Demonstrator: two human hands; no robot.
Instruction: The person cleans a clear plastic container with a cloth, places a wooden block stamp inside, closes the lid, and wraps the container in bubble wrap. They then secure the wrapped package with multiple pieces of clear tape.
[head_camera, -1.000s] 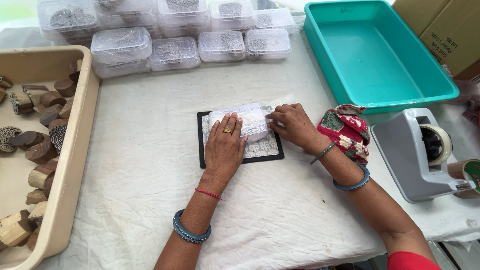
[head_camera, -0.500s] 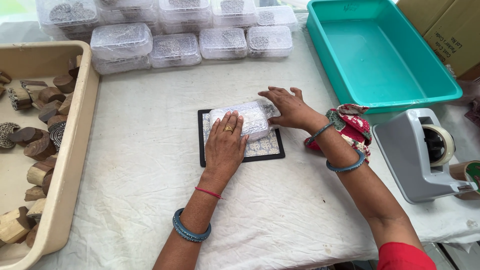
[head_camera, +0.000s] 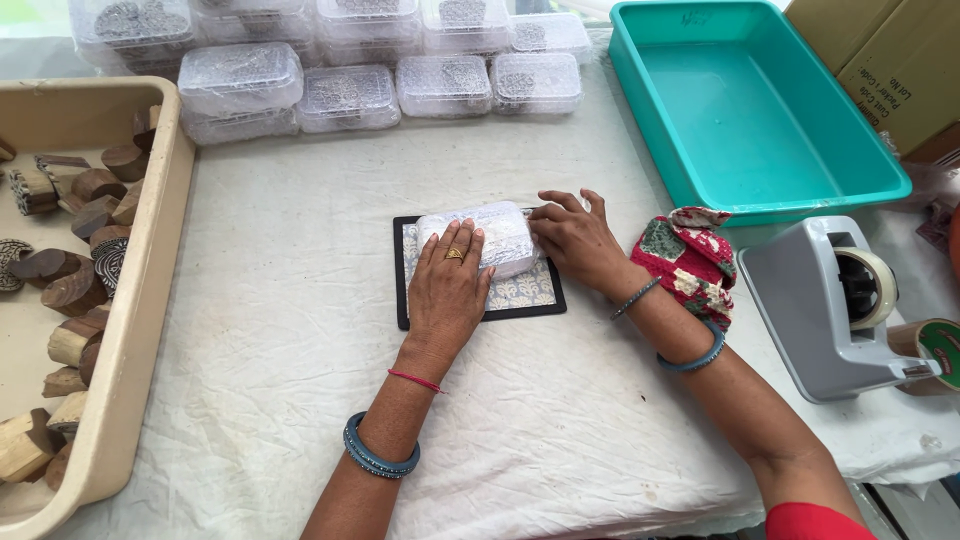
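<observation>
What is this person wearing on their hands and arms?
The left hand has a gold ring on one finger; that wrist carries a thin red thread and, further up the forearm, a thick blue-grey bangle. The right hand shows no ring; its arm wears a thin dark bangle and a blue bangle. A red sleeve shows at the upper right arm.

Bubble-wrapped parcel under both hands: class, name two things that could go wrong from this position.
1. The left hand presses flat on the parcel, with the right hand only at its end; the wrap might spring open.
2. The patterned mat lies on wrinkled white cloth, so it could slide under pressure.
</observation>
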